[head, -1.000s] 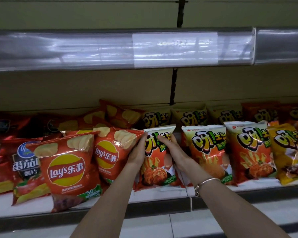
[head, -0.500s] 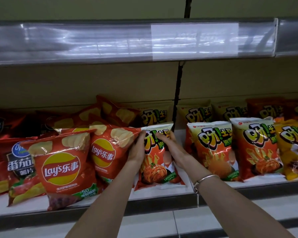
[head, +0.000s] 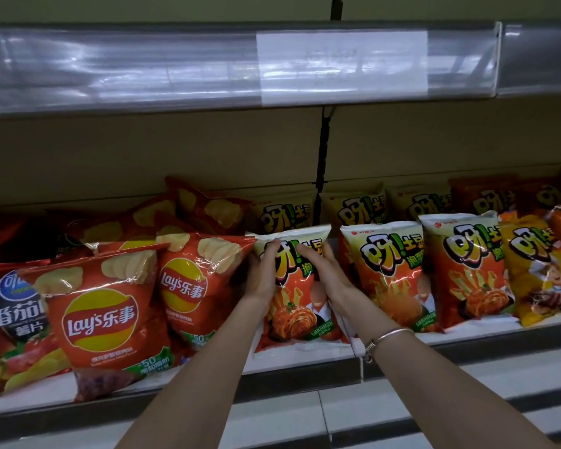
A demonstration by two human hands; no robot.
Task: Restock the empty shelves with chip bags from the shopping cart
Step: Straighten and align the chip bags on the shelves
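An orange and white chip bag (head: 297, 315) stands upright at the front of the white shelf (head: 305, 356), between a red Lay's bag (head: 191, 286) and a matching orange bag (head: 392, 273). My left hand (head: 263, 273) grips the bag's upper left side, thumb on its front. My right hand (head: 324, 270) grips its upper right side, fingers curled over the front. A silver bracelet (head: 386, 340) circles my right wrist. The shopping cart is out of view.
More bags fill the shelf: a large Lay's bag (head: 101, 319) and a tomato bag (head: 17, 312) at left, orange and yellow bags (head: 538, 270) at right, a back row behind. The shelf above has a clear price rail (head: 240, 66). Tiled floor lies below.
Both hands have stayed on the orange bag and slid slightly higher on it. The camera has shifted a little, moving the shelf contents leftward and lower in view.
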